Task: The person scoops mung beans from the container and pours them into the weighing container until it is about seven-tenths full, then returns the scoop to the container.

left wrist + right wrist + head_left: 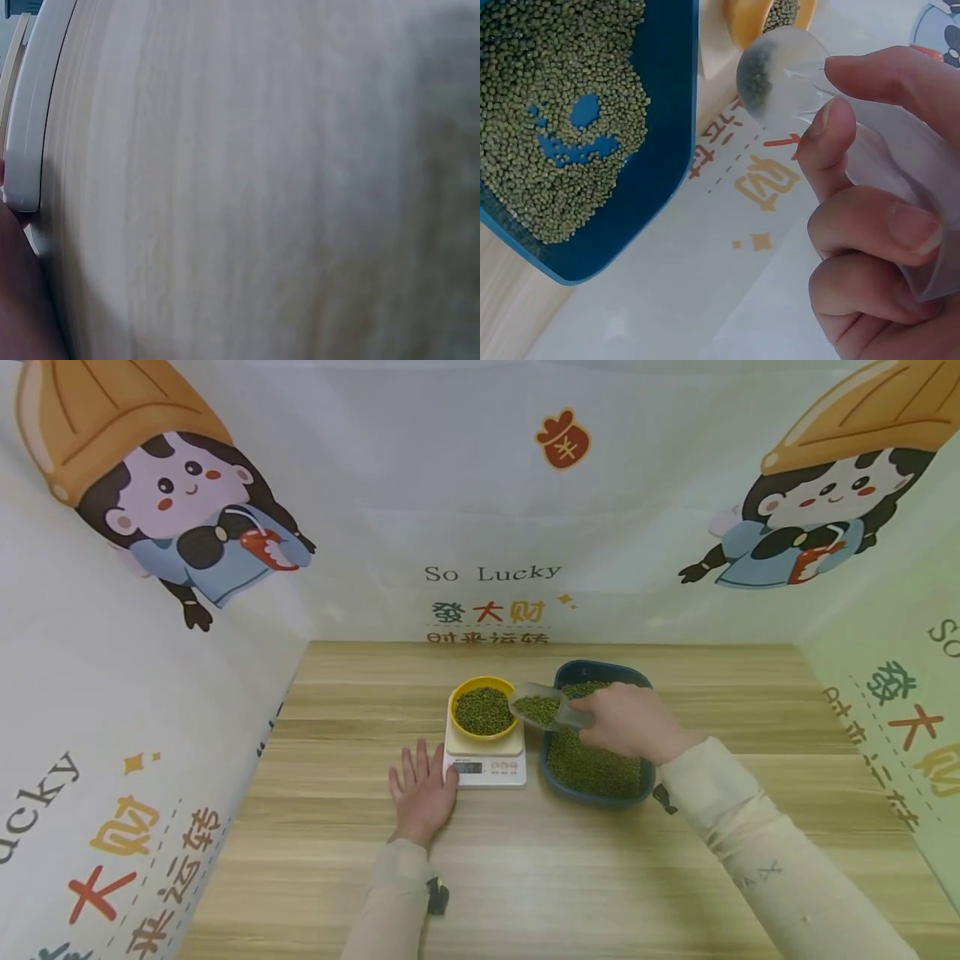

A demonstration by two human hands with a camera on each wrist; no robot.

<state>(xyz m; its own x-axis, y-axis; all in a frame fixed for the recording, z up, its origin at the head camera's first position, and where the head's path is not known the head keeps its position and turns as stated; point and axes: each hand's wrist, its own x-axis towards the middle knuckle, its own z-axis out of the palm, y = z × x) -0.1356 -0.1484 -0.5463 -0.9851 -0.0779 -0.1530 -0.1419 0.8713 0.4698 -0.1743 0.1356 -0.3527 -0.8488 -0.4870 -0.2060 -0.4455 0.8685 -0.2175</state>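
My right hand [630, 718] grips the handle of a clear plastic scoop [784, 79], its fingers curled round it. Green mung beans [537, 708] lie in the scoop, whose tip is at the right rim of a yellow bowl [483, 680]. That bowl, holding more of the beans, stands on a white kitchen scale [486, 775]. Left of the scale, my left hand [424, 795] lies on the table with fingers spread, the thumb at the scale's front left corner. Below the right hand is a blue tub [667, 150] of mung beans; its bottom shows through in places.
A wood-grain table [337, 710] carries everything. White printed cloth [465, 485] hangs behind it and along both sides. The scale's small display [470, 767] is too small to read. The left wrist view shows mostly table surface and the scale's edge [34, 112].
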